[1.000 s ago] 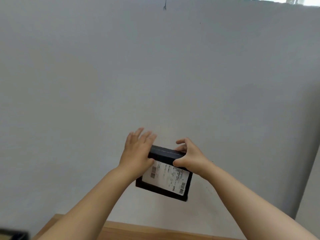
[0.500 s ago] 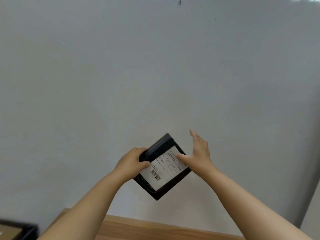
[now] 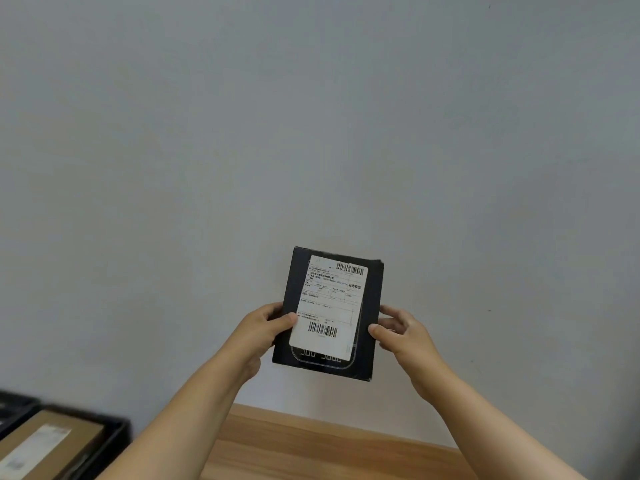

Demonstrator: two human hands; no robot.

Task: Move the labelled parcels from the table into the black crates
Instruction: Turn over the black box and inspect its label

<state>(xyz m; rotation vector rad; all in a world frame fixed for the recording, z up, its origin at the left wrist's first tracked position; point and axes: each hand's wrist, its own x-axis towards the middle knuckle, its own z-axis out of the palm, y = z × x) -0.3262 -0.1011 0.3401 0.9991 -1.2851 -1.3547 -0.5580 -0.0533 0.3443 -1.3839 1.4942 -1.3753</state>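
**Black parcel held up with its label facing, not yet in a crate**

At 8 o'clock in the view, in the lower left corner, stands a black crate, and a brown parcel with a white label already lies inside it. Just right of it, along the bottom edge, runs the wooden table.

The left hand grips the left edge of the black parcel: the thumb lies on the front face and the fingers are curled behind. The parcel is in the air in front of the grey wall, upright, above the table and well apart from the crate. Its white label faces the camera. The right hand pinches the right edge, thumb in front.

In my judgement the step in hand is carrying, perhaps with a check of the label. The next move calls for bringing the parcel down toward 8 o'clock, over the crate rim, and setting it flat. Whether free room remains beside the brown parcel I cannot tell, since the crate is cut by the frame.
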